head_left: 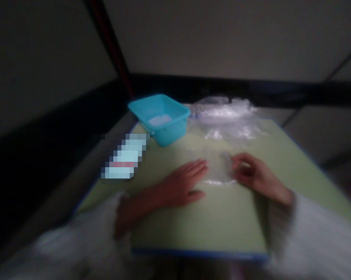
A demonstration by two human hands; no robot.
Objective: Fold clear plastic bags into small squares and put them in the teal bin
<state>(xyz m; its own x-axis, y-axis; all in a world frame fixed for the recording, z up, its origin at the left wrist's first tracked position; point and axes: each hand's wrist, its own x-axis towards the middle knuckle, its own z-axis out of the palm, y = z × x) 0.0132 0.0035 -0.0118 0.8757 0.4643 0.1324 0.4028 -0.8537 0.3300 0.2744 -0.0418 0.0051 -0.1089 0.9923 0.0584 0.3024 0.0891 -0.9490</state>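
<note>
A clear plastic bag (219, 167) lies flat on the pale green tabletop (199, 229) between my two hands. My left hand (185, 182) rests palm down with its fingers stretched out, the fingertips on the bag's left side. At the bag's right edge, my right hand (253, 175) has thumb and forefinger pinched together on it. Behind the bag is a loose heap of clear plastic bags (228, 116), shiny and crumpled. The picture is dim and blurred, so fine details of the bag do not show.
A turquoise plastic basket (171, 134) stands at the back left, with white pieces (160, 120) inside. Left of my left hand lies a pixelated, lit object (125, 157), perhaps a phone. Blue edging (199, 254) runs along the table's near side. A pale wall rises behind.
</note>
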